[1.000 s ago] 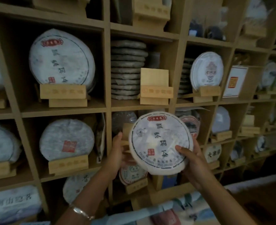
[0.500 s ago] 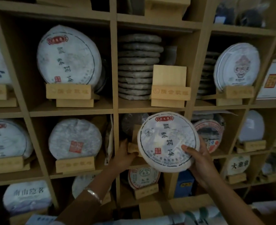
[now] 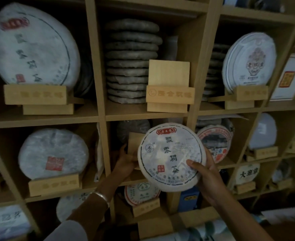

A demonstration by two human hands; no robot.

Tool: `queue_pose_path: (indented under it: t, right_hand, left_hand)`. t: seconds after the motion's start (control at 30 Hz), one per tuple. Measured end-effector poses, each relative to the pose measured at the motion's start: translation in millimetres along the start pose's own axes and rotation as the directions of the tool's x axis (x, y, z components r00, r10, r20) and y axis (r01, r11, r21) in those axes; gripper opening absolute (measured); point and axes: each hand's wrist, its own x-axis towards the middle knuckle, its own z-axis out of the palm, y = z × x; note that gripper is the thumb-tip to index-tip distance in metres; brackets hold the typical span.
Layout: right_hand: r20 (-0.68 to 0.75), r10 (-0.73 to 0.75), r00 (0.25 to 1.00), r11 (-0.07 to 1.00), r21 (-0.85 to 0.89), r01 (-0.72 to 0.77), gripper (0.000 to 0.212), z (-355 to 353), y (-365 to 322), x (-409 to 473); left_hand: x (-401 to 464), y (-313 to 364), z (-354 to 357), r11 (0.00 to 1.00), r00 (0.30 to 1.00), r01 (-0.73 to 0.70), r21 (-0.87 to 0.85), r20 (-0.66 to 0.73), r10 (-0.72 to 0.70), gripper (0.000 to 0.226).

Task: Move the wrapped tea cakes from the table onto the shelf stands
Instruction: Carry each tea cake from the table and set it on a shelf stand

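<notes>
In the head view, which is the only view, you hold one wrapped tea cake in front of the middle compartment of the shelf. Your right hand grips it at the lower right edge, with the thumb lying on the printed face and the other fingers going behind. The cake is upright, face toward you, and it does not yet sit on anything.

Your left hand reaches into the same compartment and its fingers are curled on the wooden stand there; most of this stand is hidden behind the cake, so I cannot tell exactly how it lies. I judge that you are steadying or straightening it before the cake goes on.

About progress: several stands around already carry a wrapped cake, for example the large cake in the upper left compartment and the cake with a red seal under it. Whether these came from the table cannot be said. In the compartment above, beside a stack of unwrapped cakes, one empty stand carries no cake, so at least this place seems to be left, and also the one in hand.

The table itself is hardly visible, only blurred things at the bottom edge, so how many cakes wait there I cannot tell. My judgement is that the task is somewhere in the middle, with this cake close to being placed.
</notes>
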Motion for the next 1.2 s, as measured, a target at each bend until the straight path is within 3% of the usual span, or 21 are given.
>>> queue_pose_path:
  t: [0.1,0.37,0.5,0.67,0.83,1.2]
  right_hand:
    - [0.006,-0.001,1.000,1.000,-0.001,0.001,0.065,-6,3,1]
    - [0.010,0.012,1.000,1.000,0.002,-0.012,0.068,-11,1,-1]
    - [-0.008,0.000,1.000,1.000,0.015,0.000,0.067,-8,-4,-4]
    - [-0.033,-0.032,0.999,0.999,0.018,0.033,0.069,-6,-18,-16]
    - [-0.049,-0.112,0.993,0.994,0.014,0.112,0.069,-8,-44,-35]
    - [-0.104,-0.337,0.936,0.941,-0.012,0.337,0.074,7,-105,-69]
  left_hand:
    - [3,-4,1,0.995,0.999,0.045,-0.094,0.006,-0.045,0.083]
    - [-5,-19,-15,0.994,0.999,-0.040,0.104,0.000,0.040,0.072]
    - [-24,-14,-13,0.967,0.988,-0.151,0.204,0.003,0.154,0.068]
    - [-55,4,-3,0.967,0.977,-0.210,0.146,0.073,0.202,0.061]
    - [-97,27,-2,0.976,0.974,-0.180,0.123,0.162,0.159,0.073]
    - [-158,84,16,0.974,0.927,-0.208,0.094,0.335,0.166,0.064]
